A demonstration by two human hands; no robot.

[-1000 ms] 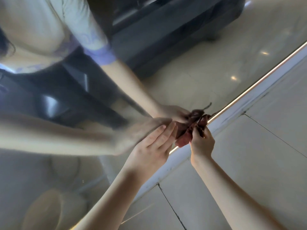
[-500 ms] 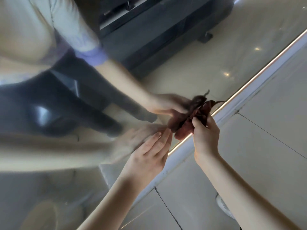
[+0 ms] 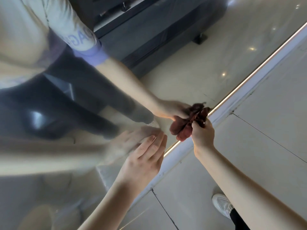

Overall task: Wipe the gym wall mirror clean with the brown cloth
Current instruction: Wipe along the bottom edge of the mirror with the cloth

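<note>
Head view: it looks down along the gym wall mirror [image 3: 199, 63] to its bottom edge, where a white frame strip [image 3: 232, 103] meets the tiled floor [image 3: 249, 163].
Brown cloth [image 3: 186, 134]: bunched into a wad and pressed on the glass at the bottom edge of the mirror, just above the frame strip. Its reflection joins it, so it touches the glass.
Right hand [image 3: 201, 131]: its fingers curl around the wad from the floor side and grip it. I think the bunched shape gives a firm pad for the narrow zone beside the frame, where dirt likes to collect.
Left hand [image 3: 144, 156]: it lies flat on the glass, left of the cloth, near it but apart. Its fingers [image 3: 156, 143] are straight and close together, and it holds nothing. Probably it supports the body, which bends low.
White shoe [image 3: 221, 205]: on the floor beside the right forearm, so the person stands close to the mirror.
Glass: it looks hazy around the left hand, so that part seems not yet clean.
Step in hand: by my judgement, rubbing the lowest strip of the mirror.
Risk: the bare palm may leave new marks on the glass, which the cloth must take off afterwards.
</note>
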